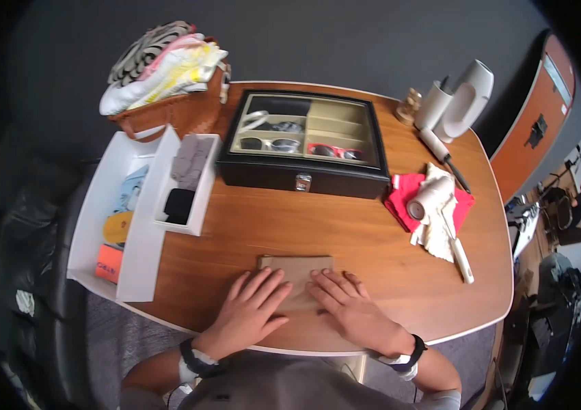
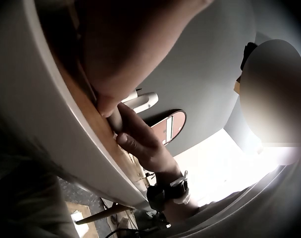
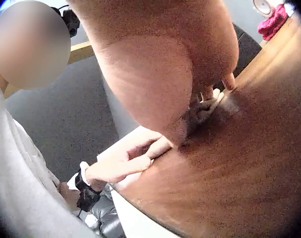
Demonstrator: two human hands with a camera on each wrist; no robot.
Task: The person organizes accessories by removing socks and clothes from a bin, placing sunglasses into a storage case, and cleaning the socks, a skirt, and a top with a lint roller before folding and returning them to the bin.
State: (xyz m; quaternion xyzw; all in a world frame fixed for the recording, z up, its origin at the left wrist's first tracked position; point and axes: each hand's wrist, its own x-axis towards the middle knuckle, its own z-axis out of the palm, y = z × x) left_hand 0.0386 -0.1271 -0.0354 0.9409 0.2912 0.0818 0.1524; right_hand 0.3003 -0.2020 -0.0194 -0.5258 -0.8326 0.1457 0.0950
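A flat brown rectangle [image 1: 297,268], which looks like folded cloth, lies near the front edge of the wooden table [image 1: 236,225]. On its left side rest the fingertips of my left hand [image 1: 255,306], fingers extended and spread. My right hand [image 1: 359,311] lies palm down over its right side, fingers also extended. Between the two hands the middle of the brown piece shows; the hands cover its sides. The left wrist view has my right hand [image 2: 145,144] across the table edge, and the right wrist view has my left hand [image 3: 125,158] low over the tabletop.
A black glasses case [image 1: 304,179] with a clear lid stands behind. To the left are a long white box [image 1: 143,266], a smaller white box [image 1: 198,205] and a brown bag [image 1: 167,113] of clothes. At right, a roller [image 1: 430,198] lies on red and cream cloths [image 1: 465,205].
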